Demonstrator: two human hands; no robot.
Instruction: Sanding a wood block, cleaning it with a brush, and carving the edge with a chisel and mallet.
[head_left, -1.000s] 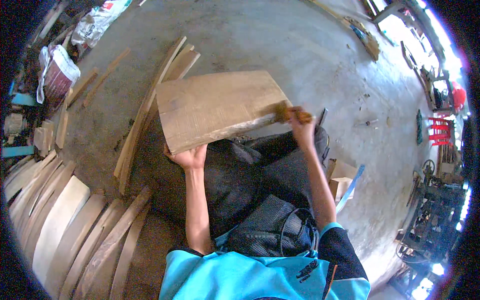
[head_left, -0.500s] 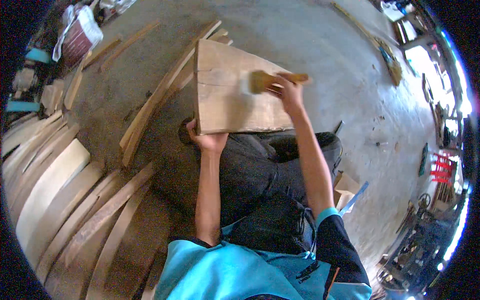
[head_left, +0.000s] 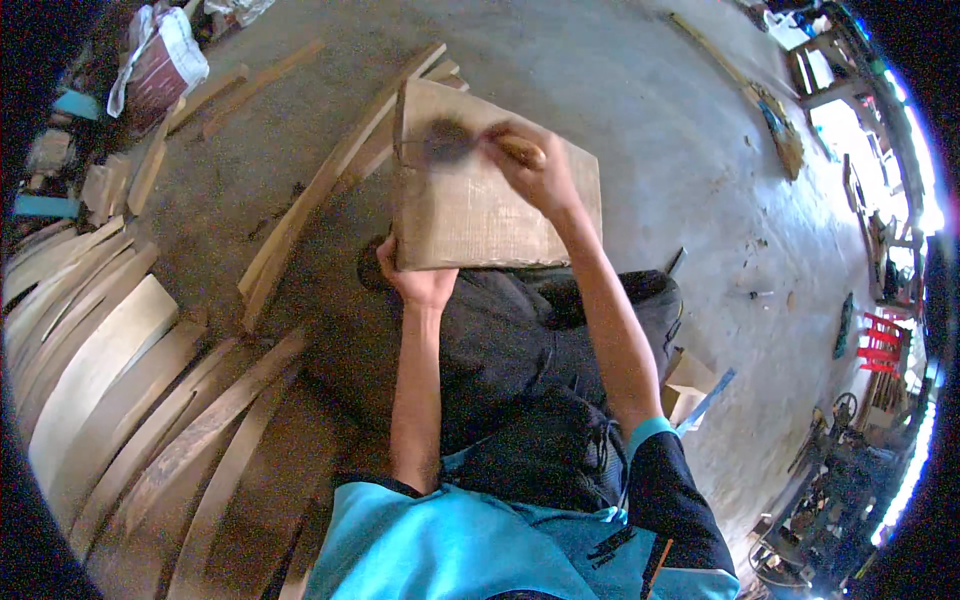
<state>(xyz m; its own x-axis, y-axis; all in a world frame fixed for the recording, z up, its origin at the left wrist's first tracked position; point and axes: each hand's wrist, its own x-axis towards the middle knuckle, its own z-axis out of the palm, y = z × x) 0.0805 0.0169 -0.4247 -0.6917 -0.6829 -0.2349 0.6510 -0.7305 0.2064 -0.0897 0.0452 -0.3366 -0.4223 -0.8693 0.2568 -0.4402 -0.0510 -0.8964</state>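
Note:
A pale wooden board (head_left: 499, 220) with a rough lower edge is held up over my dark-trousered legs. My left hand (head_left: 420, 275) grips its lower-left side, with part of the fingers hidden by it. My right hand (head_left: 530, 175) is closed round the wooden handle of a brush (head_left: 523, 150), over the board's upper middle. The brush's head is smeared by motion into a dark blur near the board's upper left; whether it touches the surface I cannot tell.
Many curved wood pieces (head_left: 120, 380) lie at the lower left. Long planks (head_left: 300, 220) lie beyond the board's left side. Sacks (head_left: 160, 65) are at the upper left; a red plastic chair (head_left: 880, 345) and a dark machine (head_left: 820, 510) stand along the right. A broom (head_left: 780, 140) lies at the upper right.
The board has shifted up and rightward in view since a second ago and shows more of its face. My right hand has moved with the brush from the right edge to the upper middle.

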